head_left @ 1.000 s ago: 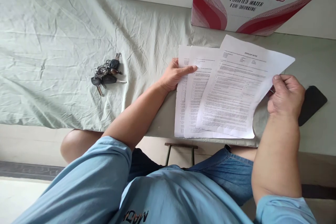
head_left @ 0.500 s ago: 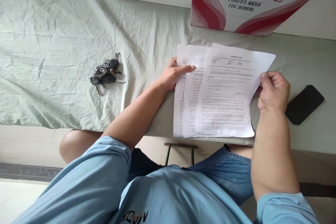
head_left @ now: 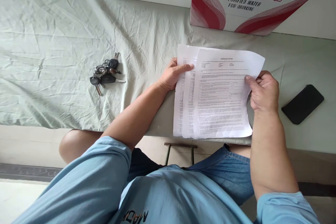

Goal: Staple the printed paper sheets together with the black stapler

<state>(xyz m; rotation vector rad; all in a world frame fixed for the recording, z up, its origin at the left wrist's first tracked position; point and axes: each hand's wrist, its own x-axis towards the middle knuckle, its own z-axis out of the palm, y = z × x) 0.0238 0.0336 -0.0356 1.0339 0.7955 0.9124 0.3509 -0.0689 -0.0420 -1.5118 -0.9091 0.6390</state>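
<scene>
Right hand [head_left: 263, 91]: closed on right edge of top printed sheet [head_left: 223, 94], thumb on top. Left hand [head_left: 172, 75]: flat, fingers extended, pressing lower sheets [head_left: 183, 108]. Stack overhanging near edge of cloth-covered table [head_left: 65, 42]. Phone [head_left: 303, 104] right, keys [head_left: 105, 73] left, well apart.

Soft, even daylight throughout; no glare. Faint shadows under the papers [head_left: 220, 94] and beside the keys [head_left: 105, 73]. Sharp in the centre, printed text too small to read. Slightly stretched towards the edges.
</scene>
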